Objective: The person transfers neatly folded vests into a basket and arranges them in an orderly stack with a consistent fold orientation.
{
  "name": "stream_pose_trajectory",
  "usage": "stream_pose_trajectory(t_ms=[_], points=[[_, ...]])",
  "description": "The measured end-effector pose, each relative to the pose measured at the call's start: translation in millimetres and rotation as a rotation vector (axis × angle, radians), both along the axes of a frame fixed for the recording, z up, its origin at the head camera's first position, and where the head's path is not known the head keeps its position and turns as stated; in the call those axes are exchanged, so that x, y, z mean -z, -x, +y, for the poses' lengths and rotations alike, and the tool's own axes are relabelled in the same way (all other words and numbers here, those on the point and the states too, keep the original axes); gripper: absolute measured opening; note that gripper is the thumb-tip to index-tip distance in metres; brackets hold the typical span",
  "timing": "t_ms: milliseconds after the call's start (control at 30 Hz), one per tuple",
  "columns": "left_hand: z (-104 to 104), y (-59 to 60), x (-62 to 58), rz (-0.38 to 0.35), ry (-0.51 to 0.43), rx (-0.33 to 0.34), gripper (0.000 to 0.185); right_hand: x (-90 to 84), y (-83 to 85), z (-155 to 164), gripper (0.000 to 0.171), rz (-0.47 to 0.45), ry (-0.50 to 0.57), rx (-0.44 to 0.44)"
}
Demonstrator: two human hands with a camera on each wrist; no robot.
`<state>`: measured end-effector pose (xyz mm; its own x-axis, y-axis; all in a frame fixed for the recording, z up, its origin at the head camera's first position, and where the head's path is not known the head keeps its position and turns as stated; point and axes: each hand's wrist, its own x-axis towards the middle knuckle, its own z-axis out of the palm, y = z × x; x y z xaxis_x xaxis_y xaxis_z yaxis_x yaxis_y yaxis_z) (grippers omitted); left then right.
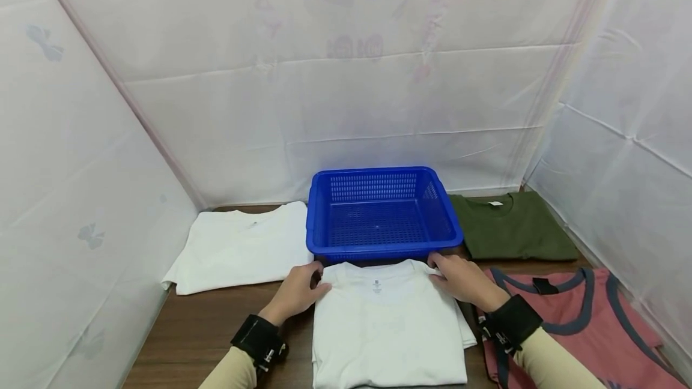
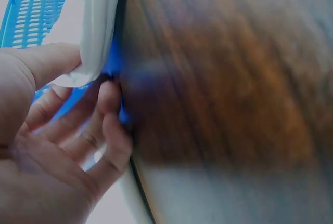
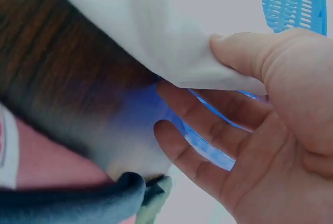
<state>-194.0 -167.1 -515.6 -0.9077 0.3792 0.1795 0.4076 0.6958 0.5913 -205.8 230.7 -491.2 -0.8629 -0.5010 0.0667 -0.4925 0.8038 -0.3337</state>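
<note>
Clearly soft and light, the folded white T-shirt (image 1: pixel 386 323) lies on the desk (image 1: pixel 200 329) at 6 o'clock from the blue basket (image 1: pixel 381 212). Left hand (image 1: pixel 297 293) and right hand (image 1: pixel 465 281) each pinch a collar-end corner; gripped elsewhere, it would likely sag and unfold.

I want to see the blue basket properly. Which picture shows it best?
The head view: the whole blue basket sits on the table beyond the folded white shirt. The left wrist view shows only a strip of its mesh, and the right wrist view only a mesh corner.

basket (image 1: pixel 381 214) behind folded shirt (image 1: pixel 386 329); shirts left, right of basket
</note>
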Motion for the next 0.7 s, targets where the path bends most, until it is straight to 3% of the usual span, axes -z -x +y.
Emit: stream_pose_trajectory(t_ms=[333,467,700], points=[[0,-7.0,-4.6,-0.013,-0.207,0.036,0.028,-10.1,-6.5,8,0.022,0.041,0.176,-0.141],[1,-11.5,-10.0,-0.026,-0.259,0.041,0.03,-12.2,-9.9,10,0.02,-0.024,0.217,-0.099],[1,-18.8,-16.8,-0.023,-0.325,0.04,0.029,-17.4,-13.7,16,0.024,-0.057,0.265,-0.027]])
